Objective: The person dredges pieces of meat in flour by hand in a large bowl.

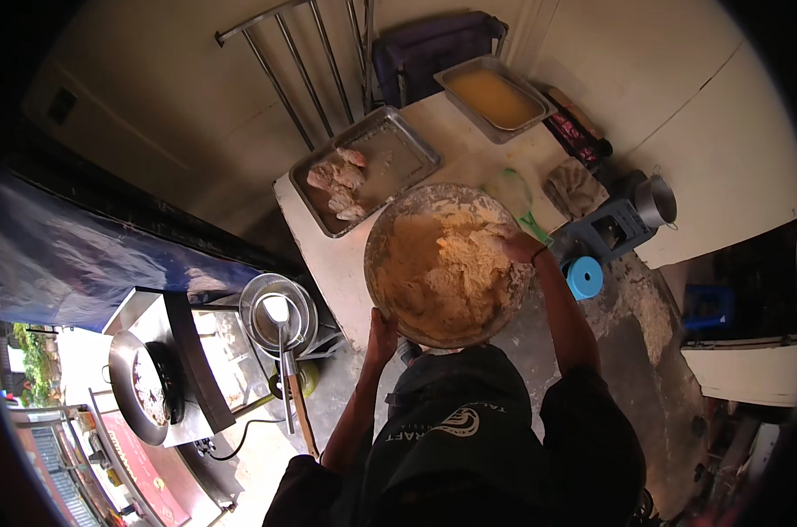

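A large round metal bowl [377,227] holds pale orange flour [467,257], piled in lumps toward its right side. My left hand [383,332] grips the bowl's lower-left rim. Over the right rim reaches my right hand [520,245], its fingers among the flour; whether they hold a piece is hidden. Beyond the bowl to the left, a metal tray [398,155] carries several pieces of flour-coated raw meat [339,181], which look like chicken. A green-handled strainer [536,229] lies just past the bowl, near my right hand.
A deep metal pan of orange-yellow liquid [494,99] stands at the table's [293,211] far corner. Right are a crumpled cloth [575,189], a grey appliance [612,227] and a blue round lid [584,277]. Left are wire strainers [276,309] and a wok [125,388] on a stove.
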Motion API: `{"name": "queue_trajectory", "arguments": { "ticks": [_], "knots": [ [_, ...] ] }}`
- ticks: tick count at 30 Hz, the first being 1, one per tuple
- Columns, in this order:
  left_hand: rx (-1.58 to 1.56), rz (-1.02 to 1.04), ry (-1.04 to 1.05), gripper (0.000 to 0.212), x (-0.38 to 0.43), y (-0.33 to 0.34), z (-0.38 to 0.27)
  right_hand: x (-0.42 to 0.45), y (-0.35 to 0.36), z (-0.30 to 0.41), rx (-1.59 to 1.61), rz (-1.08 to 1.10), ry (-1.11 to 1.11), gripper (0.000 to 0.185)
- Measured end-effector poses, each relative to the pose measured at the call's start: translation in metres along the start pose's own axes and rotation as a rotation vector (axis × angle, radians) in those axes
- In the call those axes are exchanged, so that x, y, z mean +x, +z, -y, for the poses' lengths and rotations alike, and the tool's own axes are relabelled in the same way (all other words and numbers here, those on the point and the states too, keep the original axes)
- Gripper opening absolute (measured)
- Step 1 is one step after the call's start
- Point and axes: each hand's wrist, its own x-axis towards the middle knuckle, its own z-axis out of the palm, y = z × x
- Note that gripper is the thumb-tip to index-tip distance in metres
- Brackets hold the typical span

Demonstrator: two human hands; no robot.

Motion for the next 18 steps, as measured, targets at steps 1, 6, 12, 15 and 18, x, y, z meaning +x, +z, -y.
{"name": "queue_trajectory", "arguments": {
  "ticks": [1,6,12,15,18],
  "knots": [
    [0.003,-0.011,-0.005,0.018,-0.002,-0.003,0.003,-0.004,-0.02,0.025,0.066,0.079,0.19,0.053],
    [0.036,-0.018,0.085,0.017,0.001,0.001,0.006,-0.014,-0.025,0.027,0.092,0.154,0.41,0.057],
    [0.081,-0.029,0.012,0.02,0.002,0.0,0.005,-0.003,0.037,-0.015,0.017,-0.149,0.21,0.054],
    [-0.174,-0.07,-0.138,0.021,-0.001,0.005,0.0,-0.002,0.064,0.01,0.137,-0.179,0.399,0.058],
    [-0.176,-0.08,-0.242,0.021,-0.003,0.005,-0.013,-0.015,0.076,0.04,0.211,-0.211,0.354,0.06]
  ]
}}
